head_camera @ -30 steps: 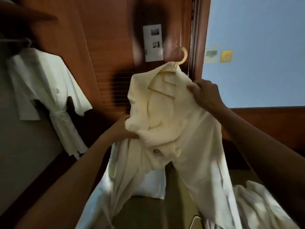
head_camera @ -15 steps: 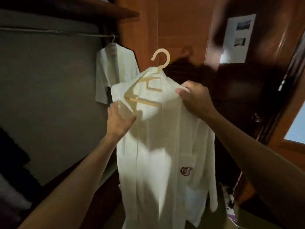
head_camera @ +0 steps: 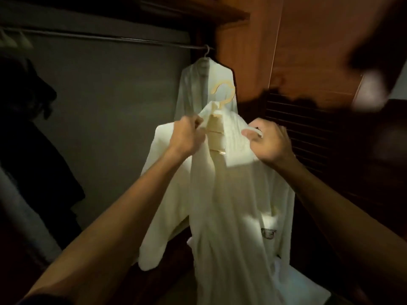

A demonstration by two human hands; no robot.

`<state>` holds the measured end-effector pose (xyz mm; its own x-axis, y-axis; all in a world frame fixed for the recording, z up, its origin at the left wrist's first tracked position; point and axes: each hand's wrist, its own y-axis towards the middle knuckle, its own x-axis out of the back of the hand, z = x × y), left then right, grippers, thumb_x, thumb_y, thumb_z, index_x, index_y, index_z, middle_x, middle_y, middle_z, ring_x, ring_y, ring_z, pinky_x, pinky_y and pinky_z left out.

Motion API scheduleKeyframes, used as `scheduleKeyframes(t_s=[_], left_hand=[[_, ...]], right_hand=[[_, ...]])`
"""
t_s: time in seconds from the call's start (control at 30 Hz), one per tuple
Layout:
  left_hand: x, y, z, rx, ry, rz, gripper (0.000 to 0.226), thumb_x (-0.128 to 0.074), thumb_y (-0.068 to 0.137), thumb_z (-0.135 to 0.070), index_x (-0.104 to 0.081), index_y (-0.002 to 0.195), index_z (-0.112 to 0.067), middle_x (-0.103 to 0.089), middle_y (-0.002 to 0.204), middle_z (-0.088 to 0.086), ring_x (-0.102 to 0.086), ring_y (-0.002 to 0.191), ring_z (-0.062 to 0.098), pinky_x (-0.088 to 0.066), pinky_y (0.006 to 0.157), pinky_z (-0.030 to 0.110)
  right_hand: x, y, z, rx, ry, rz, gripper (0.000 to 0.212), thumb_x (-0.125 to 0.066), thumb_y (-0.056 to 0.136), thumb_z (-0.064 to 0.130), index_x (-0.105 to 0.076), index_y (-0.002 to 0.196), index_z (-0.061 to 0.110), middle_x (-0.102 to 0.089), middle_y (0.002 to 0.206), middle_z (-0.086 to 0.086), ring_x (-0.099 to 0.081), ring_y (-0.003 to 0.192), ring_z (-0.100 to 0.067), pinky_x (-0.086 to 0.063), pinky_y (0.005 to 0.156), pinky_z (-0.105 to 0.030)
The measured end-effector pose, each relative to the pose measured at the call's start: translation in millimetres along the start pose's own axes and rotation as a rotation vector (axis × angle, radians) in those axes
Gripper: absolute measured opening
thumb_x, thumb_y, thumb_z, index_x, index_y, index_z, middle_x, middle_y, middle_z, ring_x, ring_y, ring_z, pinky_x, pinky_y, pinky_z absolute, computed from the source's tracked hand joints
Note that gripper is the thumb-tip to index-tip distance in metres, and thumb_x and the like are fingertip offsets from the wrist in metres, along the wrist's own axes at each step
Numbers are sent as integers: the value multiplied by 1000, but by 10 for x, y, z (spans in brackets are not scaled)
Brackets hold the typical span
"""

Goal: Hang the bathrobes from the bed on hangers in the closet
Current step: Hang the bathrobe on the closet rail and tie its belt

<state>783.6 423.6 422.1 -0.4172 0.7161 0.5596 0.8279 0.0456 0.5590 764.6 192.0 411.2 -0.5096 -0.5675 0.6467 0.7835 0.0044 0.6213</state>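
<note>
A white bathrobe (head_camera: 231,205) hangs on a pale wooden hanger (head_camera: 222,95), held up in front of the closet. My left hand (head_camera: 187,137) grips the robe's left collar beside the hanger. My right hand (head_camera: 268,142) pinches the right collar edge. The hanger's hook points up, below the closet rail (head_camera: 110,39) and apart from it. A second white bathrobe (head_camera: 198,84) hangs on its own hanger at the rail's right end, right behind the held one. An embroidered logo (head_camera: 268,233) shows on the held robe's pocket.
Dark clothes (head_camera: 28,128) hang at the closet's left side, with pale hangers (head_camera: 13,40) above them on the rail. A wooden shelf (head_camera: 198,12) runs over the rail. A louvred wooden door (head_camera: 308,128) stands to the right. The closet's grey back wall (head_camera: 121,106) is bare.
The view has swung from the room door into the closet. Both hands have carried the robe on its hanger toward the rail, and now hold the collar close on each side of the hanger.
</note>
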Motion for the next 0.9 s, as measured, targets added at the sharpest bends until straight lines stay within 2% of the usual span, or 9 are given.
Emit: scheduleKeyframes(t_s=[0.1,0.17,0.3,0.37,0.43,0.5,0.6,0.73,0.9], left_hand=[[79,371,275,-86,197,252,23,-71,91,-39,-63,76,-24,-61,72,-13,-60,74,10,-36,54,8],[217,663,566,-89,170,294,29,-75,84,-56,-71,82,-27,-68,78,-13,-65,77,8,-46,64,20],[321,1273,1013,-181,123,-134,49,-66,87,-65,-67,112,-23,-60,112,0,-56,108,21,-45,89,36],[312,1564,1173,-248,238,-51,45,-61,93,-59,-61,121,-24,-56,123,1,-49,116,22,-39,98,41],[308,1858,1327,-242,171,60,27,-58,98,-50,-62,96,-24,-62,96,-4,-56,90,15,-45,81,39],[325,2157,1470,-198,55,44,37,-60,99,-44,-51,76,-17,-53,70,-8,-49,65,9,-38,62,36],[433,2600,1699,-190,44,-2,35,-61,98,-41,-59,81,-11,-59,72,-3,-54,68,15,-39,61,39],[595,3191,2066,-152,112,-49,31,-60,100,-40,-74,103,-13,-70,96,5,-62,88,23,-38,69,33],[519,3778,2424,-124,115,-19,29,-63,97,-41,-60,76,-21,-56,71,-8,-52,70,9,-35,60,31]], right_hand=[[-122,372,-66,-16,5,-24,23,-59,91,47,-67,100,27,-72,93,3,-66,95,-30,-53,80,-39],[-204,624,-99,-9,9,-37,23,-58,90,50,-68,98,30,-72,92,6,-67,94,-27,-54,82,-40],[-451,1201,1,8,56,-57,21,-63,91,48,-71,91,29,-71,84,9,-66,85,-17,-56,79,-43],[-585,1490,77,19,80,-59,22,-64,90,49,-72,90,28,-71,82,8,-66,82,-14,-57,75,-43],[-722,1759,140,48,71,-67,25,-63,88,52,-71,89,28,-71,82,8,-66,82,-14,-57,74,-44],[-848,2023,186,104,55,-59,25,-62,90,51,-72,91,28,-71,85,9,-66,84,-12,-56,75,-42],[-991,2467,129,201,-35,45,19,-62,96,42,-71,101,26,-72,95,9,-65,91,-13,-52,82,-39],[-1195,2973,-292,122,-203,180,26,-53,101,44,-64,102,21,-68,100,-2,-62,95,-26,-44,78,-38],[-1607,3553,-509,93,-31,107,26,-59,99,39,-70,91,16,-71,92,-5,-64,85,-20,-48,78,-38]])
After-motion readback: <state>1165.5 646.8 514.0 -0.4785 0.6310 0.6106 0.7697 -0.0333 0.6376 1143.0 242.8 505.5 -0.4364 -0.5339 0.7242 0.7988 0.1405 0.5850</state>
